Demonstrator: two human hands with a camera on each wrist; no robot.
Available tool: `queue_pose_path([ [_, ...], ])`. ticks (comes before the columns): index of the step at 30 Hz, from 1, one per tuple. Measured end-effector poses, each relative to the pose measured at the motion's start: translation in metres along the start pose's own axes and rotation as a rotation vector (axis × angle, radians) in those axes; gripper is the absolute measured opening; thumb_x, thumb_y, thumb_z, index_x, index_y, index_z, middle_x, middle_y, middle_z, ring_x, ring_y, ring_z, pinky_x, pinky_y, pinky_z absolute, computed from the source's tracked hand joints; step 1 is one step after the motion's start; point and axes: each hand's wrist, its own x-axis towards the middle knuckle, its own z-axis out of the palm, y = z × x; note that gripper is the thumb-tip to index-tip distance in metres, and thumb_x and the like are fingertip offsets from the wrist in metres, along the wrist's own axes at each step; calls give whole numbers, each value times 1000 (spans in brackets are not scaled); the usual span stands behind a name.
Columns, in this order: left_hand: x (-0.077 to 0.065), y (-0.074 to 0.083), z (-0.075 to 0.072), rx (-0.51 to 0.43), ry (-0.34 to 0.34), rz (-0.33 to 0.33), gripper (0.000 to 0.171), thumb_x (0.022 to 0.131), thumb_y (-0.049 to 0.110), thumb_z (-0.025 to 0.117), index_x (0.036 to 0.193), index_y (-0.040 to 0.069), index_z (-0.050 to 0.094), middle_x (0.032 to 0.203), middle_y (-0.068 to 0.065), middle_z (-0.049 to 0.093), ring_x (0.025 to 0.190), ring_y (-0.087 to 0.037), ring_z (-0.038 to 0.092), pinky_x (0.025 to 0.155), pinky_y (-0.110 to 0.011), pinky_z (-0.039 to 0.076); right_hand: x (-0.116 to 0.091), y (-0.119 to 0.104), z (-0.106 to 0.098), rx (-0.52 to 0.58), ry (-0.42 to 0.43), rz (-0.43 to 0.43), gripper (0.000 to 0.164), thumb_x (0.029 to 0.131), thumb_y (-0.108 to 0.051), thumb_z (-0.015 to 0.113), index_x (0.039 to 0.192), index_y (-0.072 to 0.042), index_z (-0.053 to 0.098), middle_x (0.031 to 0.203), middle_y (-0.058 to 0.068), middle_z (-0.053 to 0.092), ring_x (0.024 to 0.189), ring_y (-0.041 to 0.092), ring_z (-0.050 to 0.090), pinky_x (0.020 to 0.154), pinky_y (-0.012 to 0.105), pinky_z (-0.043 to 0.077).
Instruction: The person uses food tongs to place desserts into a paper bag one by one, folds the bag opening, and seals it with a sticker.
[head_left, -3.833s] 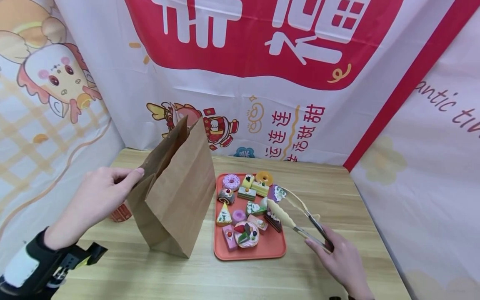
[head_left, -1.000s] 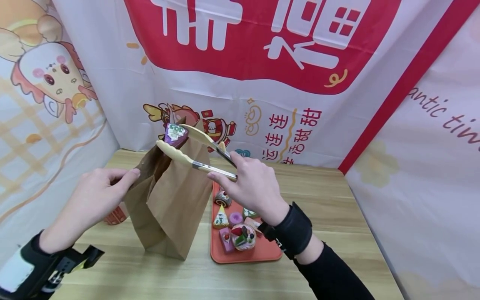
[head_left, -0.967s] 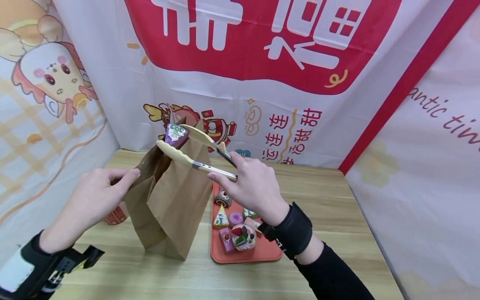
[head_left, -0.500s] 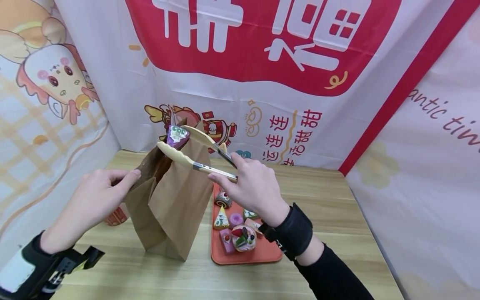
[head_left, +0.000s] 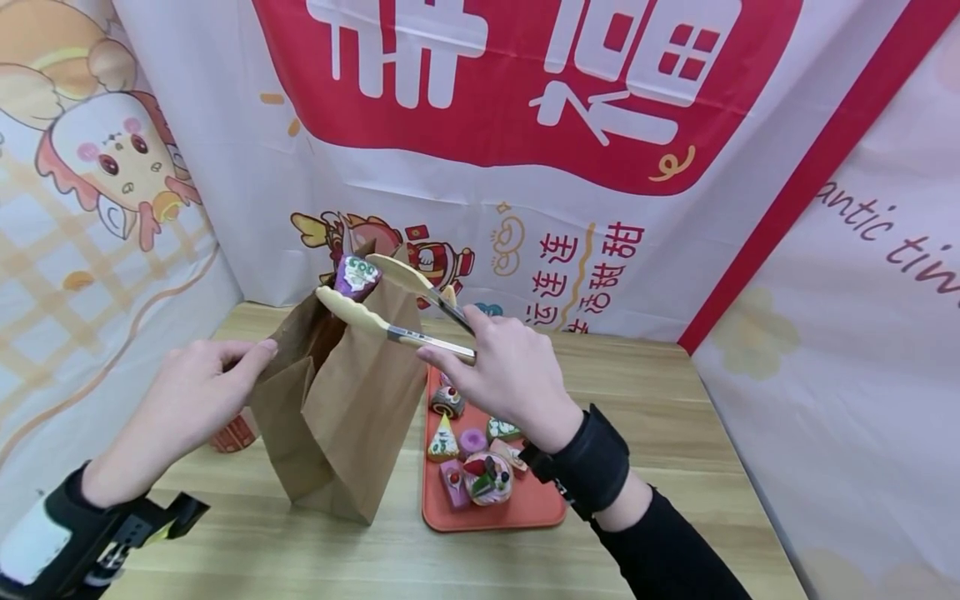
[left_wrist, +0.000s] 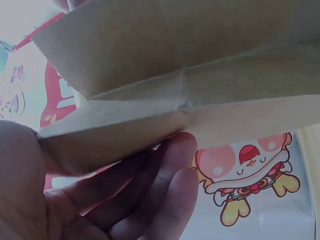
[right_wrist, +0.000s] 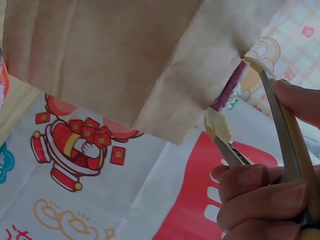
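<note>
In the head view, my left hand (head_left: 191, 396) pinches the left rim of an upright brown paper bag (head_left: 363, 433), its mouth spread apart. The left wrist view shows the thumb and fingers on either side of the paper edge (left_wrist: 125, 135). My right hand (head_left: 517, 375) grips a pair of tongs (head_left: 352, 312) with cream scalloped tips. Between those tips is a purple toy cake slice (head_left: 357, 277) with white and green topping, at the top of the bag's mouth. From the right wrist, the slice (right_wrist: 231, 89) is partly hidden by the bag.
An orange-red tray (head_left: 525, 518) right of the bag bears several toy sweets, among them a round fruit-topped cake (head_left: 487, 478) and a yellow-tipped wedge (head_left: 443, 440). My right forearm covers part of it. A red patterned object (head_left: 234, 435) stands behind the bag's left side, on the wooden table (head_left: 637, 400).
Since the earliest frame, my right hand has carried the purple cake slice in the tongs from the tray leftward and up to the bag's mouth. Over the last second, the slice has tilted slightly.
</note>
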Motion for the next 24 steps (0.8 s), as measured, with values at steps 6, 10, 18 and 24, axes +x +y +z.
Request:
queue_pose_path([
  [6,-1,0,-8,17,20,-18,52,105,35,43,59,12,37,51,1,31,45,-17,33,45,-33,26,3,-6,-15,-62,2,-2,65,87,-67,58,110,-7,64,56,-1,45,44,12,42,38,28,33],
  [10,-3,0,-13,19,19,-23,52,105,35,43,59,12,37,52,1,32,45,-17,33,45,-33,25,4,-10,-22,-74,-10,7,63,87,-67,58,109,-7,64,58,-1,47,45,13,44,39,28,35],
  [18,-4,1,-15,11,-4,-34,49,104,39,45,65,10,52,51,3,30,43,-16,32,44,-33,26,-7,-3,-25,64,30,47,63,87,-70,55,112,-12,62,58,-4,44,53,13,44,42,31,35],
  [24,-6,1,-4,-31,-21,-32,43,103,40,48,105,5,73,57,-3,49,53,-19,46,52,-34,35,-51,26,-20,215,66,212,56,87,-71,54,105,-18,61,59,-4,42,51,14,39,45,34,29],
])
